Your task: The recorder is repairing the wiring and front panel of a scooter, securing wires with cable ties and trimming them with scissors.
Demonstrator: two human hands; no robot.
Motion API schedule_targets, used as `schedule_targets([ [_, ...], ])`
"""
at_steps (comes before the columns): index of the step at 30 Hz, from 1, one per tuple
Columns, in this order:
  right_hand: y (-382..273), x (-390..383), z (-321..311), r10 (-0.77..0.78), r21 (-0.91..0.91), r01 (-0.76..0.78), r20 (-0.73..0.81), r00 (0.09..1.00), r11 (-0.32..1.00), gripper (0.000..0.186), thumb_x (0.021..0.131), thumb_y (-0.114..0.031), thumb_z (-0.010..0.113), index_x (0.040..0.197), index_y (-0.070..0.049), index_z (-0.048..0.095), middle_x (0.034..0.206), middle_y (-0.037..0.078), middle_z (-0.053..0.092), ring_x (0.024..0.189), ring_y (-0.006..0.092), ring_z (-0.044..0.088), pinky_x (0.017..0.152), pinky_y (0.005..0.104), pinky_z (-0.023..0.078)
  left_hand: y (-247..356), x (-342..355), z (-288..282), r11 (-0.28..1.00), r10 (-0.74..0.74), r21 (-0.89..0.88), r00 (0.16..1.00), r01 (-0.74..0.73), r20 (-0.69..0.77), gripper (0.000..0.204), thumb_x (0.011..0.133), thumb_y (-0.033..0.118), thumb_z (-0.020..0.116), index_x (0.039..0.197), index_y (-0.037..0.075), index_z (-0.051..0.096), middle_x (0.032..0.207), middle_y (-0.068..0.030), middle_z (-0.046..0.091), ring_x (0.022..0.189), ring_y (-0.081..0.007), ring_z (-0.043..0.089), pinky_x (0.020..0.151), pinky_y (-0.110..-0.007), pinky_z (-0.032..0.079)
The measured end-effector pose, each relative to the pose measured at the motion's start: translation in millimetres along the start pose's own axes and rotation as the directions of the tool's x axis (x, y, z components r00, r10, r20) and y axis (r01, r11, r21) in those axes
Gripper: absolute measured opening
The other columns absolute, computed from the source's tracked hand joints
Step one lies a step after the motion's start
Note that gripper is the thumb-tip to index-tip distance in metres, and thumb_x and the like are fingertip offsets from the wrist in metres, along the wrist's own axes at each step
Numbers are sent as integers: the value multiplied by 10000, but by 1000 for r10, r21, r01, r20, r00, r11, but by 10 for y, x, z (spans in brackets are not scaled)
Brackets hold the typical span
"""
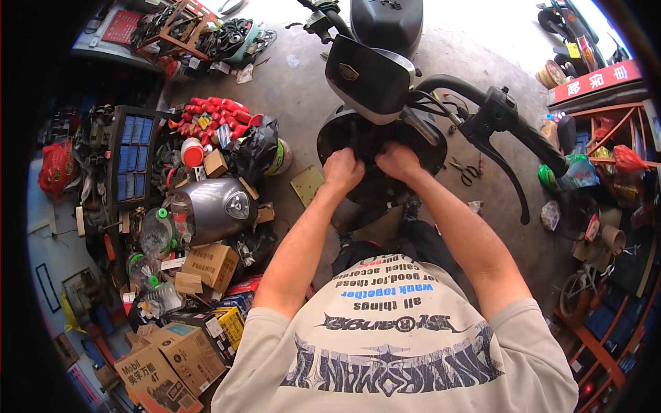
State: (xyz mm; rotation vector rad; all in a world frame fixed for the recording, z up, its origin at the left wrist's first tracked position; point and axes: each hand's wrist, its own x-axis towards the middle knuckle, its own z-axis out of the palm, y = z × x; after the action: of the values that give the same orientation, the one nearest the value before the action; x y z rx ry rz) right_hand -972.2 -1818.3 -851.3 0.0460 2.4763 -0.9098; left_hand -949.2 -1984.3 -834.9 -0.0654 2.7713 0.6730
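Observation:
Both my hands reach into the dark round opening of a black front shell point(365, 215) on a scooter. My left hand point(344, 169) is closed at the opening's left side, its knuckles toward me. Close by on the right, my right hand point(398, 163) is also closed, with its fingertips inside the shell. Whatever the fingers grip is hidden in the dark interior. Just above the hands sits the scooter's black and silver handlebar cover point(368, 79). A handlebar grip with a brake lever point(506, 175) extends to the right.
Pliers point(467, 172) lie on the floor right of the shell. Red bottles point(217, 117), a grey scooter panel point(217, 206), plastic bottles and cardboard boxes point(175, 358) crowd the left. An orange shelf rack point(609, 127) stands at the right. A black storage box point(387, 26) is at the top.

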Motion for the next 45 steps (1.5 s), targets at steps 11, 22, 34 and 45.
schedule_targets([
  [11,-58,41,28,-161,-343,130,-62,985,930,299,762,-300,596,887,-42,679,921,199,698,894,370,685,754,500,546,8,-115,53,994,67,-75,994,-73,-84,217,867,175,590,958,-21,577,960,-268,635,928,-463,607,819,-527,483],
  [22,7,12,-69,1,192,9,-52,999,981,361,749,-344,599,913,-38,698,980,221,671,966,379,640,855,432,504,-98,-158,80,979,74,-178,989,-97,-130,203,881,177,575,934,-17,552,955,-260,630,933,-458,594,812,-517,474],
  [34,12,25,-7,10,234,-13,15,1000,972,371,758,-339,587,952,-38,683,988,222,670,977,383,636,852,438,498,116,-86,-207,993,-25,-118,998,18,-61,323,747,245,641,975,17,622,989,-215,652,976,-412,608,835,-471,489],
  [45,-51,-30,22,-37,172,44,-41,998,984,374,756,-331,581,933,-21,693,978,234,671,965,383,644,847,440,507,221,89,-335,976,-115,199,985,88,131,258,739,175,658,946,27,697,988,-197,690,982,-366,657,848,-445,526],
])
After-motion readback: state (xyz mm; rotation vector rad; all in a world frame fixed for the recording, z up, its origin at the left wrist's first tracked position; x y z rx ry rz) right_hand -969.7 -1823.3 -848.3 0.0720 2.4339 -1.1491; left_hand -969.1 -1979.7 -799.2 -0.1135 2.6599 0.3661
